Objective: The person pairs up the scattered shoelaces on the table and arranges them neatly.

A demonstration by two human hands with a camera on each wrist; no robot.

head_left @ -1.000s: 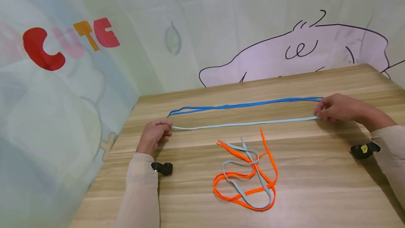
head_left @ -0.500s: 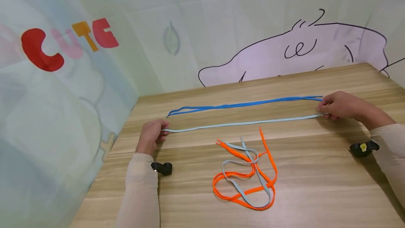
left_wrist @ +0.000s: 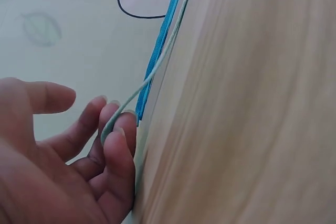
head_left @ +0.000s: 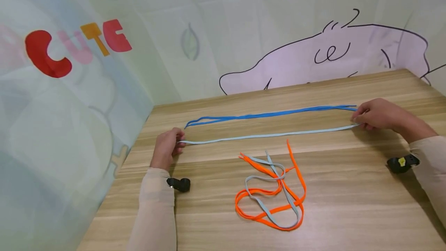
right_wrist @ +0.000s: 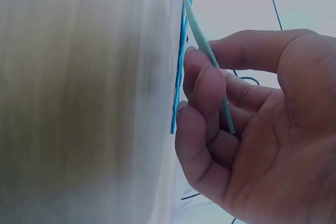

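A pale blue shoelace (head_left: 266, 136) runs almost straight between my two hands. My left hand (head_left: 168, 146) holds its left end, and in the left wrist view the shoelace (left_wrist: 124, 107) bends between the curled fingers, with the thumb standing apart. At the other end my right hand (head_left: 379, 114) pinches the lace between thumb and fingers. A short tip of the shoelace (right_wrist: 229, 116) sticks out below that pinch in the right wrist view. Just beyond it, a folded blue shoelace (head_left: 268, 114) lies stretched out on the table, roughly parallel to the pale one.
Nearer to me on the wooden table (head_left: 209, 212) lies a loose tangle of an orange shoelace (head_left: 258, 218) and a grey-blue shoelace (head_left: 261, 179). A printed cloth (head_left: 195, 7) hangs behind the table and along its left side. Each wrist wears a small black camera (head_left: 179, 184).
My left hand has shifted slightly left and taken the lace deeper into its fingers. My right hand has moved a little right and away from me. The other laces stay put.
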